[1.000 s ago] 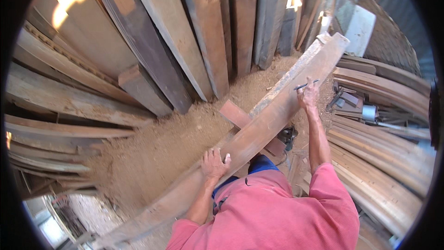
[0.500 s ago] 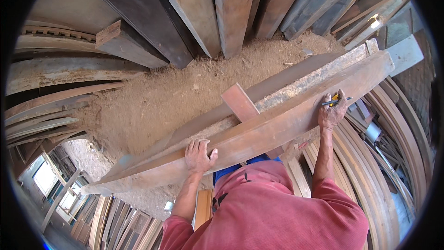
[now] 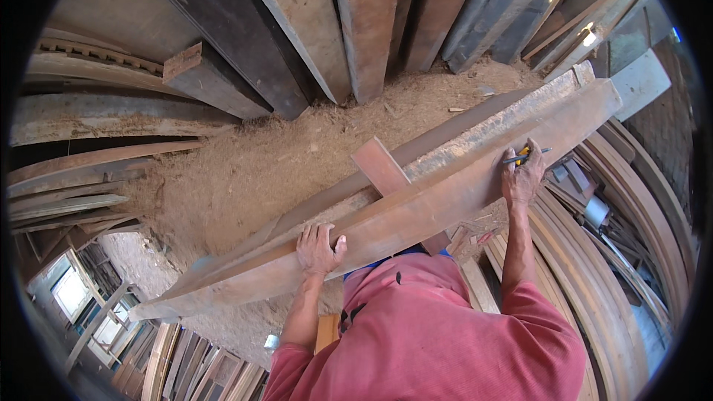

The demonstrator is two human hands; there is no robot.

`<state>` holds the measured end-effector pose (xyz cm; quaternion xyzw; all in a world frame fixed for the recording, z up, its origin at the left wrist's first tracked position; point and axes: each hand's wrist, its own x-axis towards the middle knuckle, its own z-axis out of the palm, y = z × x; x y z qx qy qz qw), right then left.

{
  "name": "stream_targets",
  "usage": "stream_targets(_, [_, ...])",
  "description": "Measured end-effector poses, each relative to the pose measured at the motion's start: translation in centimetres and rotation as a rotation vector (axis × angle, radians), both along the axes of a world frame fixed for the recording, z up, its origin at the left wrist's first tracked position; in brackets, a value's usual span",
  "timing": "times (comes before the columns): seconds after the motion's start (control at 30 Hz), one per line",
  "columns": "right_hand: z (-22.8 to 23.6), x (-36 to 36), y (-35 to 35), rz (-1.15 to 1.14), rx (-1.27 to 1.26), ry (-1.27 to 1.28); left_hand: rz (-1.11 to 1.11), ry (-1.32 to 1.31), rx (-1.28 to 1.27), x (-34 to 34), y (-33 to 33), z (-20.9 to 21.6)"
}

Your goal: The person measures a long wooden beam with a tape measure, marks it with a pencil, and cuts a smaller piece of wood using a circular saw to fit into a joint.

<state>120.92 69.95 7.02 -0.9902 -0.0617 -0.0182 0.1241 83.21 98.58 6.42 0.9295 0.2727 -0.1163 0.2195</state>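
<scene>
A long, thick wooden plank [image 3: 438, 212] runs slantwise in front of me, from lower left to upper right. My left hand [image 3: 319, 250] grips its top edge left of the middle, with the fingers over the edge and the thumb against the near face. Toward the plank's right end, my right hand [image 3: 524, 176] is closed around a dark pencil [image 3: 546, 151] and rests against the board. A small yellow thing [image 3: 523, 156] also shows between those fingers; its kind is hidden. Under the plank, a short reddish board [image 3: 380, 166] sticks out crosswise on the far side.
Behind the plank lies a second rough beam [image 3: 505, 122]. Sawdust covers the ground [image 3: 245, 178]. Large timbers [image 3: 371, 22] stand along the far side. Curved boards [image 3: 587, 260] are stacked at my right, more boards [image 3: 89, 119] at the left, and offcuts [image 3: 186, 356] at lower left.
The plank's right end and my right hand sit slightly further left in the picture, partly as the view shifts. Both hands keep their hold, and the pencil stays in the right one.
</scene>
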Motion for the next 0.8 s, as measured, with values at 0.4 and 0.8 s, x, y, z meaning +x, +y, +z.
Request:
stream_targets(0.4, [5.4, -5.8, 5.5, 0.275, 0.697, 0.199, 0.002, -0.046, -0.027, 0.2, 0.1, 0.2])
stream_targets(0.8, [3.1, -9.1, 7.1, 0.678, 0.526, 0.631, -0.007, -0.044, -0.036, 0.4, 0.4, 0.2])
